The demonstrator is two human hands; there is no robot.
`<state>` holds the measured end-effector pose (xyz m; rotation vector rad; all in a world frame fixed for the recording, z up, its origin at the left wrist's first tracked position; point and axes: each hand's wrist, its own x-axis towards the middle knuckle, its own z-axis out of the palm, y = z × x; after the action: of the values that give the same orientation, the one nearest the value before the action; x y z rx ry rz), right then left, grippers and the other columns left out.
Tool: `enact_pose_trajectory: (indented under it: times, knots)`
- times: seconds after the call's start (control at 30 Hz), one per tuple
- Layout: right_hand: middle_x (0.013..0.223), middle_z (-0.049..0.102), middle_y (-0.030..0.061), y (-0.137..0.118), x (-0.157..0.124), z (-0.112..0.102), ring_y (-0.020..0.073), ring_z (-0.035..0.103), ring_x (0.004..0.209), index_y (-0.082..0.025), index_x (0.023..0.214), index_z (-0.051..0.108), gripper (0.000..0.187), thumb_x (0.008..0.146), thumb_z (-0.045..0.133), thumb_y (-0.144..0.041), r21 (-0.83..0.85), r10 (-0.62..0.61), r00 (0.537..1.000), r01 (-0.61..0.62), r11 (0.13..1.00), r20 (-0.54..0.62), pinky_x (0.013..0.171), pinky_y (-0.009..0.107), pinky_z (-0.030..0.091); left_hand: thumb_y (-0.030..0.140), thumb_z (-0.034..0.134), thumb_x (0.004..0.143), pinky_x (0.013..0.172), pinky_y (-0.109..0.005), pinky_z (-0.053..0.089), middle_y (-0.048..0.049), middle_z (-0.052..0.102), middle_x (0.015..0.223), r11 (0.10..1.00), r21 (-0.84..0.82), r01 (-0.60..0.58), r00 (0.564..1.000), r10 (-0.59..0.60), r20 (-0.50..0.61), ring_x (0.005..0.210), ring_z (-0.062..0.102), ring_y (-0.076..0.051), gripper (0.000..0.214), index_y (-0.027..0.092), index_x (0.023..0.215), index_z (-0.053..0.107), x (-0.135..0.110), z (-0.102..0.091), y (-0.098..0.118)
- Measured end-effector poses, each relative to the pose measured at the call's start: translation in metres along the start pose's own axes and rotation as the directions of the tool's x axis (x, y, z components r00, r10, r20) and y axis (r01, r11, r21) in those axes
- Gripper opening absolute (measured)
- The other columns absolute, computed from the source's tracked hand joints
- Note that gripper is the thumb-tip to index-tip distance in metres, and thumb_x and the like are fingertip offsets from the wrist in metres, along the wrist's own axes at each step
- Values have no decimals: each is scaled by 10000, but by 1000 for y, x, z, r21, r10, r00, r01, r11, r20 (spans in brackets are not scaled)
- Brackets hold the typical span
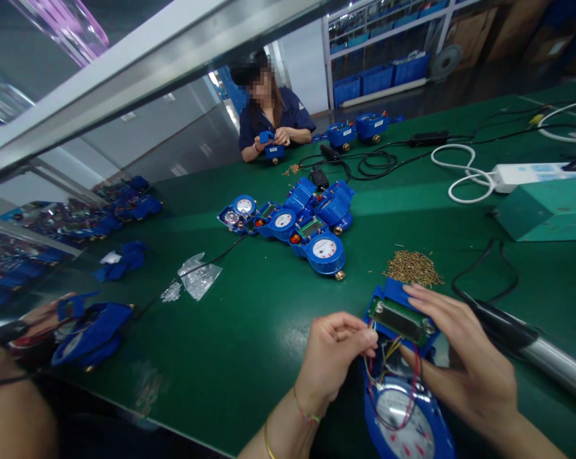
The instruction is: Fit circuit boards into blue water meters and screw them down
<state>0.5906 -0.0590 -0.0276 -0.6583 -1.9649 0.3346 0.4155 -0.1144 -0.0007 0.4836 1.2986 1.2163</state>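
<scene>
A blue water meter (403, 417) with a round white dial lies in front of me, its hinged cover (394, 292) raised. Inside the cover sits a green circuit board with a dark display (397, 319). Loose red, yellow and white wires (416, 376) run between board and meter body. My left hand (338, 347) pinches at the board's left edge, thumb and forefinger closed on thin wires; the exact grip is partly hidden. My right hand (469, 357) grips the cover from the right, fingers over its top edge and thumb behind the wires.
Small brass screws (412, 268) lie in a pile beyond the cover. Several blue meters (326, 248) cluster mid-table. A black-and-silver tool (531, 350) rests at right, near a green box (550, 210) and power strip (531, 173). Co-workers sit opposite and at left, each with a meter.
</scene>
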Motion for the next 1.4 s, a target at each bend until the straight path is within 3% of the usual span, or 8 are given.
enact_pose_trajectory:
  times: [0.3, 0.6, 0.87, 1.17, 1.4]
  knots:
    - [1326, 585, 138, 6, -19, 11, 299, 581, 1219, -208, 1372, 525, 567, 845, 734, -233, 203, 253, 967, -253, 946, 30, 1018, 469, 503, 351, 880, 612, 542, -188, 434, -27, 696, 581, 991, 124, -51, 999, 49, 21, 506, 603, -84, 314, 111, 652, 681, -1, -1, 1]
    - [1303, 603, 136, 2, -12, 11, 301, 596, 1197, -200, 1374, 529, 564, 843, 720, -213, 149, 193, 981, -192, 970, 10, 995, 460, 519, 352, 945, 515, 513, -183, 455, 2, 670, 586, 998, -67, -20, 1000, 20, 7, 486, 571, -72, 428, 119, 716, 647, -1, 0, -4]
    - [1291, 606, 140, 0, -11, 12, 304, 594, 1196, -196, 1365, 540, 566, 831, 724, -175, 182, 188, 982, -186, 966, 4, 987, 464, 520, 378, 957, 478, 474, -165, 411, -8, 673, 565, 999, -38, 27, 998, -25, 49, 448, 532, -45, 463, 114, 644, 615, 2, -2, 4]
    - [1294, 602, 144, 5, -18, 16, 288, 628, 1172, -205, 1344, 552, 527, 851, 734, -246, 258, 308, 948, -319, 912, 83, 980, 443, 563, 405, 949, 463, 459, -194, 435, -45, 707, 579, 998, 46, 43, 992, -49, 116, 443, 585, -86, 469, 119, 624, 615, 14, -10, 1]
    - [1318, 590, 138, 4, -21, 15, 266, 621, 1198, -224, 1359, 552, 532, 856, 726, -226, 338, 382, 920, -389, 857, 90, 928, 341, 602, 419, 922, 532, 471, -181, 429, -49, 720, 599, 998, 60, 17, 991, -25, 128, 435, 571, -66, 432, 112, 649, 641, 13, -10, 0]
